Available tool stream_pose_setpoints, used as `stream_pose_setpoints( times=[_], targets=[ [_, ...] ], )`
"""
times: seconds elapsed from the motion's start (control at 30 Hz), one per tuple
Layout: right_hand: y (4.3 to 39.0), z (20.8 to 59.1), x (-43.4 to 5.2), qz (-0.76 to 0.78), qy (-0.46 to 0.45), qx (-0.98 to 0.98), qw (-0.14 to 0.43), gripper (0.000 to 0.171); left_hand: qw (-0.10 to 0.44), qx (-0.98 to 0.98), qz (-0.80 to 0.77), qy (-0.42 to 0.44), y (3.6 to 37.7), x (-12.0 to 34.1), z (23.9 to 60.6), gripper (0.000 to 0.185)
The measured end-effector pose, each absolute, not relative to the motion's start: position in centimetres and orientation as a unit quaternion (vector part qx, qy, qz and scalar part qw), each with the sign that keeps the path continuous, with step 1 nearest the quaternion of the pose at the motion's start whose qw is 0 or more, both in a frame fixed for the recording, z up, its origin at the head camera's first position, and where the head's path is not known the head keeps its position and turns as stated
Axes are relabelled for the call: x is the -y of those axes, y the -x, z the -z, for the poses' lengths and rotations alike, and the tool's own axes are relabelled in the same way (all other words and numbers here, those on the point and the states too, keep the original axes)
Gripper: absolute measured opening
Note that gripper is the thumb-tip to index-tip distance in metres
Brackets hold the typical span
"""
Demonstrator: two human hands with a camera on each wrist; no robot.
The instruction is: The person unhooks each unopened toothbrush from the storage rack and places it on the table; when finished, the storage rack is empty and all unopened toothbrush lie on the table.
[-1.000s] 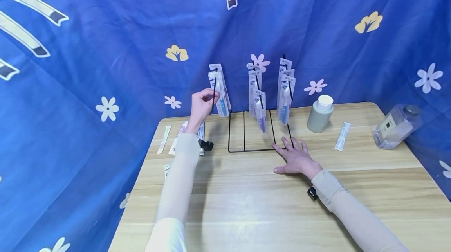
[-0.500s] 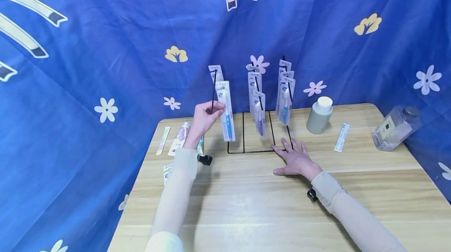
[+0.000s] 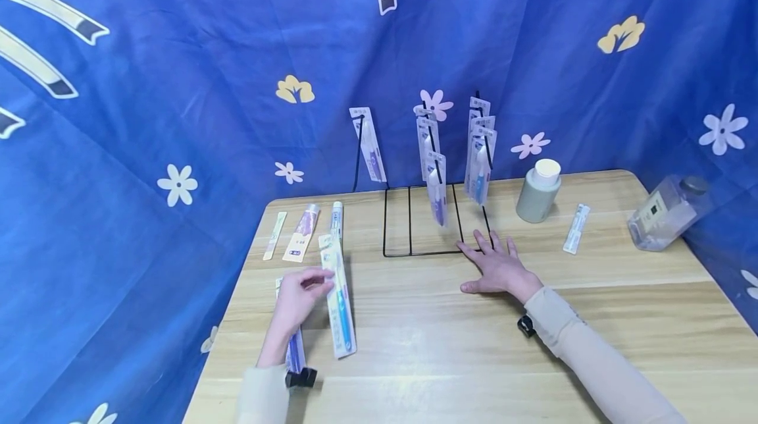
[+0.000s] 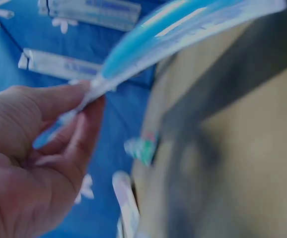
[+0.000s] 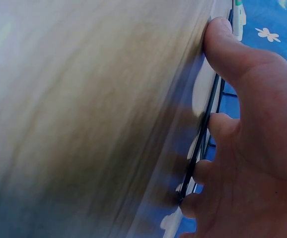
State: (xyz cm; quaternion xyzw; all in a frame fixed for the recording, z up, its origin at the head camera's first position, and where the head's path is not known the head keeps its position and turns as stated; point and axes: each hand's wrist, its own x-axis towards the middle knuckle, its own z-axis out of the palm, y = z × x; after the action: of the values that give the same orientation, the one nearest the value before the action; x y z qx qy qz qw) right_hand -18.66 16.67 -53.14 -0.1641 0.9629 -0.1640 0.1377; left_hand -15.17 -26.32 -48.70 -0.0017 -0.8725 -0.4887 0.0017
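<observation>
My left hand (image 3: 299,299) pinches a packaged toothbrush (image 3: 341,309) with a blue handle, at the left of the table. In the left wrist view, thumb and fingertips meet on the edge of the clear pack (image 4: 158,37). Spread flat, my right hand (image 3: 497,274) touches the front right corner of the black wire rack (image 3: 426,254). The right wrist view shows its fingertips along the rack's front wire (image 5: 203,126). Packaged toothbrushes hang from the rack's left arm (image 3: 370,147), its middle arm (image 3: 437,190) and its right arm (image 3: 481,160).
Left of the rack lie a purple-and-white tube (image 3: 302,233), a second tube (image 3: 336,218) and a thin packet (image 3: 275,236). Another packaged toothbrush (image 3: 295,353) is partly behind my left hand. Right of the rack are a white-capped bottle (image 3: 537,195), a small packet (image 3: 576,230) and a clear bottle (image 3: 666,214).
My left hand has drawn the blue toothbrush pack off the rack's left arm and carried it down and left over the table. The right hand has stayed in place.
</observation>
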Motion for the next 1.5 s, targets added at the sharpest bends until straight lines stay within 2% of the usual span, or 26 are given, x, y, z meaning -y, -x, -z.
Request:
stream_pose_setpoints(
  times=[0.2,0.37,0.73,0.87,0.97,1.1,1.27,1.5],
  targets=[
    [18.8,53.0,-16.7,0.16,0.164,-0.963,0.138,0.1,-0.029,0.896,0.437,-0.076,12.3,28.4,50.0,0.02],
    [18.7,53.1,-16.6,0.164,0.164,-0.962,0.142,0.1,-0.049,0.928,0.36,-0.087,11.3,28.9,50.2,0.019],
    [18.7,53.3,-16.3,0.163,0.164,-0.962,0.145,0.099,-0.031,0.969,0.239,-0.047,10.4,28.1,49.9,0.028],
    [18.7,53.2,-16.3,0.164,0.164,-0.962,0.146,0.099,0.012,0.973,0.23,-0.025,10.9,27.7,48.2,0.029],
    [18.7,53.2,-16.4,0.166,0.163,-0.962,0.143,0.099,0.065,0.964,0.257,0.022,13.2,27.3,46.4,0.029],
    [18.7,53.2,-16.6,0.164,0.161,-0.963,0.142,0.099,0.111,0.928,0.345,0.086,18.7,25.7,44.4,0.026],
    [18.7,53.2,-16.5,0.159,0.161,-0.963,0.147,0.1,0.123,0.872,0.462,0.104,25.8,22.6,42.1,0.022],
    [18.7,53.4,-16.7,0.159,0.162,-0.963,0.147,0.1,0.139,0.85,0.486,0.15,33.6,19.2,40.9,0.026]
  ],
)
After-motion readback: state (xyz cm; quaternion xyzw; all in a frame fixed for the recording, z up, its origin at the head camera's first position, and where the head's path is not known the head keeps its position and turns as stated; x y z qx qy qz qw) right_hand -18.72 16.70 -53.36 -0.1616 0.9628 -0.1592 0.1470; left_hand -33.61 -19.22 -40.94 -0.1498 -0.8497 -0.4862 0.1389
